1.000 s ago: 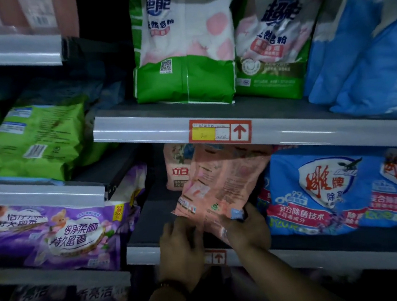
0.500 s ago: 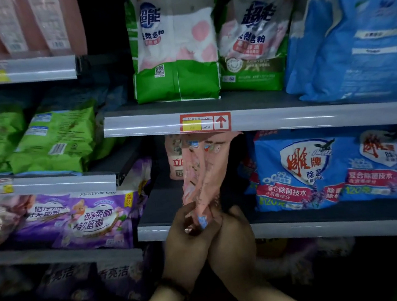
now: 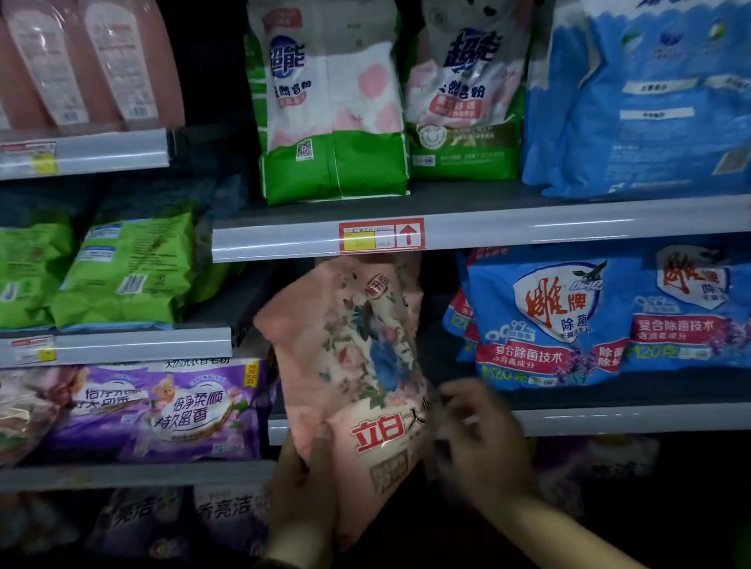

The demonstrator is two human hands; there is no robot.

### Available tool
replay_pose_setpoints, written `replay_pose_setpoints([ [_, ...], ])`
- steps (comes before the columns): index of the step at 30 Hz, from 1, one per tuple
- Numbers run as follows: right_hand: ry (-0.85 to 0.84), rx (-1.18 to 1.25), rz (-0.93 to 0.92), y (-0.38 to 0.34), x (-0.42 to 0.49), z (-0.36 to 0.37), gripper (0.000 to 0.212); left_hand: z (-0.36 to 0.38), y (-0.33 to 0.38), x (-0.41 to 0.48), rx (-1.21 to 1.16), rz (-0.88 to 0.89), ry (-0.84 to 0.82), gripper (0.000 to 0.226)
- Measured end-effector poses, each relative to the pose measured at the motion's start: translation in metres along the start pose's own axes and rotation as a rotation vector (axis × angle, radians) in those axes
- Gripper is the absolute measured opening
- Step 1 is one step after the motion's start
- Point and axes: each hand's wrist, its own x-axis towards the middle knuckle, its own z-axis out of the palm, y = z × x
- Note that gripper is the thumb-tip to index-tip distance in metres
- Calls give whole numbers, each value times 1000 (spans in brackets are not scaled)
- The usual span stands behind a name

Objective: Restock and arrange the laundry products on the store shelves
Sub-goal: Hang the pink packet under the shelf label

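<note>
Dim store shelving is filling the view, with a red price tag [image 3: 381,236] sitting on the grey rail [image 3: 544,224] at centre. Directly below the tag, a pink bag [image 3: 360,370] is standing upright in front of the lower shelf [image 3: 636,416], its top edge reaching just under the rail and its bottom hanging past the shelf's front edge. The left hand [image 3: 300,484] is gripping the bag's lower left corner, thumb across the front. The right hand [image 3: 479,431] is blurring at the bag's lower right edge; I cannot tell whether it is holding anything. Below and right of the tag, a dark open gap is showing between the pink bag and the blue bags [image 3: 601,314]. Green-and-white bags [image 3: 329,102] are standing above the tag.
</note>
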Motion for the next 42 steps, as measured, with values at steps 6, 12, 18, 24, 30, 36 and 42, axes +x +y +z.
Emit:
replay_pose_setpoints([
  [6,-521,530,450,-13,25,-47,37,-18,26,-14,-86,-175,-155,36],
  [12,-578,553,525,-19,22,-54,34,-25,36,-15,45,-239,-225,62],
  [18,-373,508,487,-8,16,-34,22,-12,19,-10,353,-88,-264,66],
  [24,-300,458,563,22,15,-14,21,-11,5,10,241,-93,-129,35],
  [30,-463,440,468,38,39,-10,38,-11,4,55,143,-152,-140,29],
  [36,-295,311,401,64,68,22,38,-4,-3,118,232,-123,-305,44],
  [42,-267,135,268,94,111,56,37,10,-30,175,346,6,-309,65],
])
